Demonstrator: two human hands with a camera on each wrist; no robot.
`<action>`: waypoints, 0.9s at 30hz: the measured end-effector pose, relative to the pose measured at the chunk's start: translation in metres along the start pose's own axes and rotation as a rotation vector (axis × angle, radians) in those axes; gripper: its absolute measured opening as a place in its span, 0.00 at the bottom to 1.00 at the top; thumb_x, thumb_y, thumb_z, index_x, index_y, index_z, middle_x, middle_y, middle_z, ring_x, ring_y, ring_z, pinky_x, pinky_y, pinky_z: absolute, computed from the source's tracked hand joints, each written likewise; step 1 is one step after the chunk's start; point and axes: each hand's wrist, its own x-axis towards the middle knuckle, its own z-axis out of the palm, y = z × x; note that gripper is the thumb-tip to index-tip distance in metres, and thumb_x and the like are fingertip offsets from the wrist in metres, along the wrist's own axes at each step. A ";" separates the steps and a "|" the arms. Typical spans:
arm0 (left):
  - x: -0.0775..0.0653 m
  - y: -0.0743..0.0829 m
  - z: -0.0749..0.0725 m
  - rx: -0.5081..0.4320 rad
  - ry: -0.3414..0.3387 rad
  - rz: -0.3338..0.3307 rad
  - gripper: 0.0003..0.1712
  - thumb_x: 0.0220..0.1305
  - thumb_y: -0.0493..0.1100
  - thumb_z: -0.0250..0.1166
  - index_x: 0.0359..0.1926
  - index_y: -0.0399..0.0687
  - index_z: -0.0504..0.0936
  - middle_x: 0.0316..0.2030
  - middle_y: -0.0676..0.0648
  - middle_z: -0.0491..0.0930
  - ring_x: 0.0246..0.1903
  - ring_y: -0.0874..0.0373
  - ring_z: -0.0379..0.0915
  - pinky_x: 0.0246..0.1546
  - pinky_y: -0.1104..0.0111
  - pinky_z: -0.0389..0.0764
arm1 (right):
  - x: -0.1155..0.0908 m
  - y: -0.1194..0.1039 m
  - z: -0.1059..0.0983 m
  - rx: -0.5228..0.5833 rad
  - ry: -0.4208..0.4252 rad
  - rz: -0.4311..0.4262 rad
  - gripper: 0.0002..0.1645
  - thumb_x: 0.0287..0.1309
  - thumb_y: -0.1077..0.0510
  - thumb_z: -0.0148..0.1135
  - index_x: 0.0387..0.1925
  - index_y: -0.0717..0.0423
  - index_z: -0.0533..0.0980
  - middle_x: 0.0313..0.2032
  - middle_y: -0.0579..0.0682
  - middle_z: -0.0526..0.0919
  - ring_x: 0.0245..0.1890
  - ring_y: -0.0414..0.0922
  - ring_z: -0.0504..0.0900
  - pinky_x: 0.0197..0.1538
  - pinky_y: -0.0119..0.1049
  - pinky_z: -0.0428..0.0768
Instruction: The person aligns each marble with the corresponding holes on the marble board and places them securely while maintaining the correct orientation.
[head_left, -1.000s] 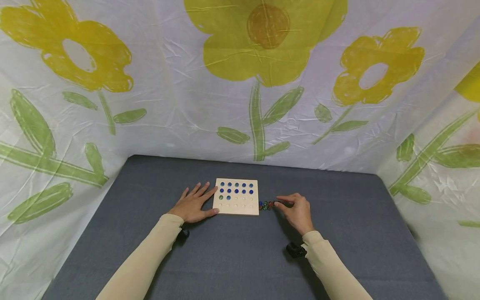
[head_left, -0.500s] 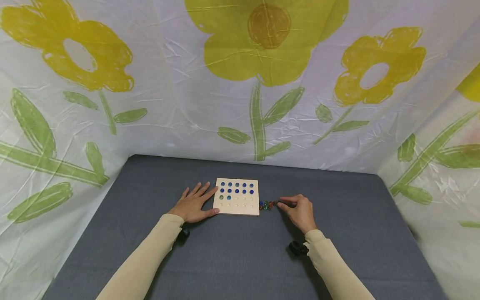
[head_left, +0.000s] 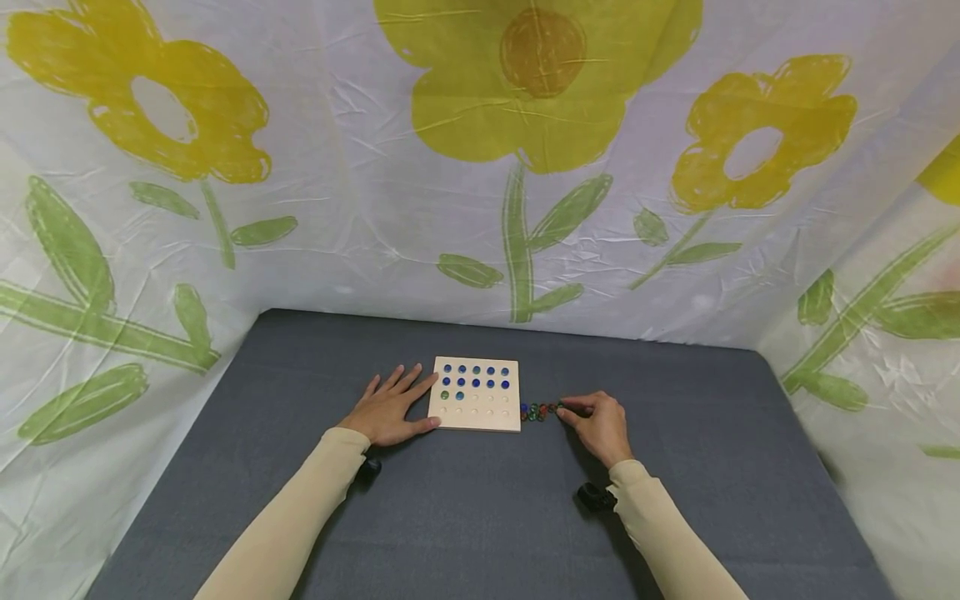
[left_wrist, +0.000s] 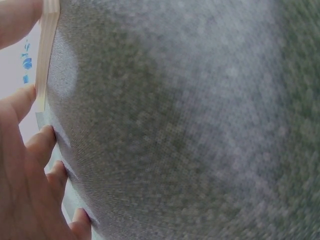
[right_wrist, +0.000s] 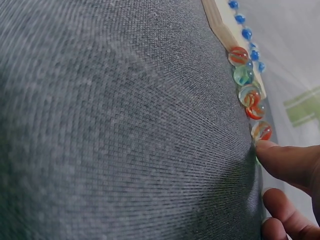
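A pale wooden board (head_left: 482, 422) with rows of round hollows lies mid-table. Marbles (head_left: 476, 383) fill its two far rows, mostly blue, and two greener ones sit in the third. My left hand (head_left: 385, 415) lies flat with fingers spread, thumb and index finger touching the board's left edge (left_wrist: 46, 60). Right of the board, several red, green and blue marbles (head_left: 533, 412) lie in a cluster. At its outer end my right hand (head_left: 602, 427) pinches a marble between thumb and index finger; the thumb (right_wrist: 290, 162) mostly hides it, leaving a greenish sliver. A red-swirled clear marble (right_wrist: 261, 131) sits beside the thumb.
A dark grey cloth (head_left: 465, 517) covers the table. Behind and at both sides hangs a white sheet (head_left: 337, 242) printed with yellow flowers. Black wrist cameras (head_left: 596, 497) sit under the sleeves.
My right hand has shifted slightly to the right, away from the board, along the marble cluster. My left hand keeps its place at the board, whose marbles look the same.
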 end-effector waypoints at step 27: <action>0.000 0.002 -0.001 0.002 0.007 -0.005 0.49 0.68 0.73 0.55 0.81 0.57 0.53 0.80 0.43 0.48 0.78 0.39 0.37 0.74 0.38 0.37 | 0.001 -0.012 -0.004 -0.002 0.020 -0.033 0.13 0.55 0.58 0.78 0.42 0.57 0.89 0.38 0.55 0.84 0.40 0.54 0.81 0.45 0.54 0.78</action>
